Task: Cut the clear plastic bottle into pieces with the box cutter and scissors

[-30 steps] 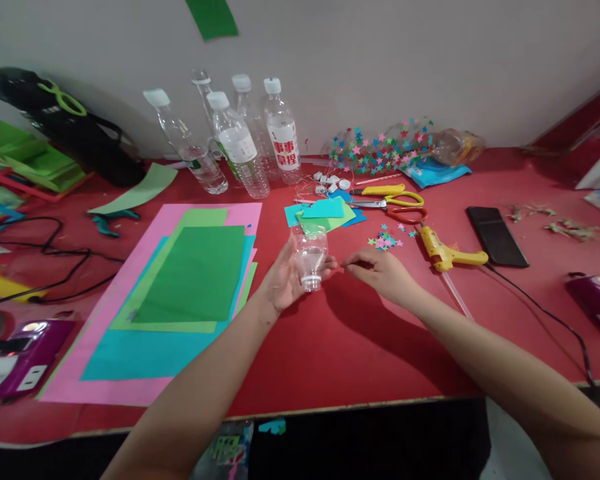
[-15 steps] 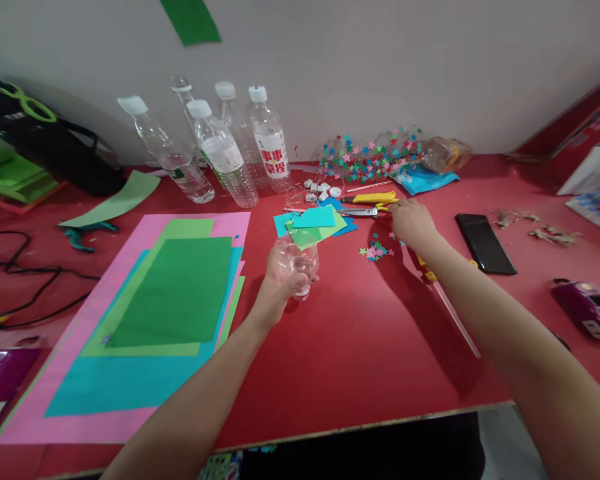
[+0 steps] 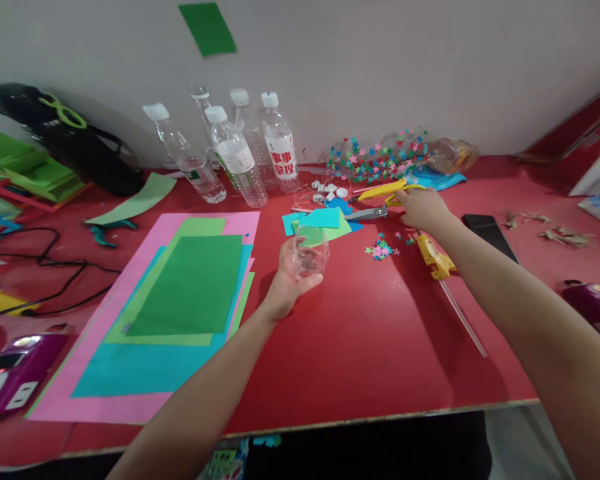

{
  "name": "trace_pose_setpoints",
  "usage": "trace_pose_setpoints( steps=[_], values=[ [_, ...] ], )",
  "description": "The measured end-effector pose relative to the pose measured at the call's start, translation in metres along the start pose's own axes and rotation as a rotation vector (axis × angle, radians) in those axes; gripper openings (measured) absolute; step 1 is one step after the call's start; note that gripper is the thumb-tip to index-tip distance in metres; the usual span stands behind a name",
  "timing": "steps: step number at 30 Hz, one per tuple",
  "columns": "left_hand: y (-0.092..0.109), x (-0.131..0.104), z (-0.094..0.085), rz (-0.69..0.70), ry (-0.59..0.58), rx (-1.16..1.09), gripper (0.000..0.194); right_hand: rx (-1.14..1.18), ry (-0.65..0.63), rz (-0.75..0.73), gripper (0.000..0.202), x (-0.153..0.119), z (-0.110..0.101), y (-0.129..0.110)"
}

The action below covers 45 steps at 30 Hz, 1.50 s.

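Right hand (image 3: pixel 424 210) now gripping scissors (image 3: pixel 370 214), left hand (image 3: pixel 286 287) — still around bottle (image 3: pixel 310 257)

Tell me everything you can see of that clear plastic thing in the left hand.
The clear, rounded plastic-looking vessel has glints on its wall. The left hand grips its side, thumb across the near end, hiding part of it. It is over the red table, its far end overlapping small green and blue paper pieces in view; green shows through. Whether it touches them is unclear.
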State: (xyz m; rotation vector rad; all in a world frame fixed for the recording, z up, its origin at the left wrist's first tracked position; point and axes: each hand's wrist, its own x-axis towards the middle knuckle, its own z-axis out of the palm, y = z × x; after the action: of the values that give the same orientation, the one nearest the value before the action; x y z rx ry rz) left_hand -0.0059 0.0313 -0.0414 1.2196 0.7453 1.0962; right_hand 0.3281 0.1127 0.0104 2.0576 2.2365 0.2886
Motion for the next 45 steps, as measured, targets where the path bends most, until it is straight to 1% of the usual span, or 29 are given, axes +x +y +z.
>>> trace_pose_setpoints(
  steps=[2,5,7,8,10,11,12,14,15,16,17,19,21,23,25,27,29,32,35,40,45],
  values=[
    [0.003,0.0,0.001,-0.02,0.02,-0.023,0.071,-0.017,0.051,-0.002,0.032,-0.01,-0.012,0.003],
    [0.007,0.0,0.003,-0.043,0.048,-0.057,0.075,-0.017,0.114,0.008,0.029,-0.033,-0.029,0.012],
    [0.01,0.0,0.004,-0.054,0.051,-0.089,0.073,0.008,0.147,0.064,0.026,-0.052,-0.038,0.016],
    [0.011,0.0,0.005,-0.062,0.048,-0.107,0.071,0.082,0.167,0.111,0.024,-0.062,-0.041,0.015],
    [0.013,-0.001,0.007,-0.078,0.029,-0.142,0.069,0.361,0.183,0.232,0.012,-0.081,-0.043,0.004],
    [0.013,-0.002,0.009,-0.087,0.012,-0.155,0.068,0.583,0.162,0.25,0.008,-0.09,-0.043,-0.006],
    [0.013,-0.003,0.01,-0.098,-0.009,-0.163,0.068,0.837,0.117,0.236,0.013,-0.098,-0.041,-0.02],
    [0.013,-0.006,0.013,-0.101,-0.047,-0.175,0.066,1.016,0.04,0.185,0.031,-0.111,-0.035,-0.05],
    [0.012,-0.007,0.013,-0.093,-0.062,-0.17,0.065,1.212,0.002,0.177,0.037,-0.116,-0.031,-0.065],
    [0.012,-0.008,0.013,-0.081,-0.076,-0.151,0.065,1.358,-0.041,0.161,0.041,-0.121,-0.028,-0.078],
    [0.012,-0.009,0.013,-0.064,-0.087,-0.12,0.065,1.393,-0.035,0.15,0.043,-0.125,-0.024,-0.089],
    [0.013,-0.011,0.01,-0.014,-0.089,-0.014,0.066,1.291,-0.004,0.111,0.042,-0.132,-0.019,-0.1],
    [0.016,-0.012,0.006,0.062,-0.055,0.133,0.067,1.093,0.011,0.085,0.041,-0.137,-0.017,-0.101],
    [0.019,-0.013,0.001,0.165,-0.021,0.29,0.069,0.879,-0.014,0.092,0.042,-0.141,-0.018,-0.096],
    [0.021,-0.013,-0.003,0.266,-0.015,0.434,0.072,0.686,-0.058,0.104,0.041,-0.143,-0.021,-0.092],
    [0.02,-0.012,-0.008,0.373,-0.024,0.533,0.077,0.562,-0.096,0.073,0.04,-0.144,-0.023,-0.092],
    [0.018,-0.011,-0.011,0.472,-0.035,0.596,0.084,0.504,-0.107,0.016,0.04,-0.145,-0.024,-0.094],
    [0.014,-0.011,-0.014,0.551,-0.042,0.685,0.092,0.442,-0.073,-0.045,0.046,-0.148,-0.023,-0.098],
    [0.013,-0.012,-0.013,0.582,-0.037,0.724,0.092,0.395,-0.034,-0.065,0.052,-0.151,-0.019,-0.098],
    [0.013,-0.014,-0.009,0.639,-0.058,0.668,0.091,0.358,0.028,-0.076,0.055,-0.154,-0.014,-0.1],
    [0.014,-0.015,-0.005,0.646,-0.074,0.602,0.088,0.352,0.022,-0.085,0.056,-0.156,-0.014,-0.102]
  ],
)
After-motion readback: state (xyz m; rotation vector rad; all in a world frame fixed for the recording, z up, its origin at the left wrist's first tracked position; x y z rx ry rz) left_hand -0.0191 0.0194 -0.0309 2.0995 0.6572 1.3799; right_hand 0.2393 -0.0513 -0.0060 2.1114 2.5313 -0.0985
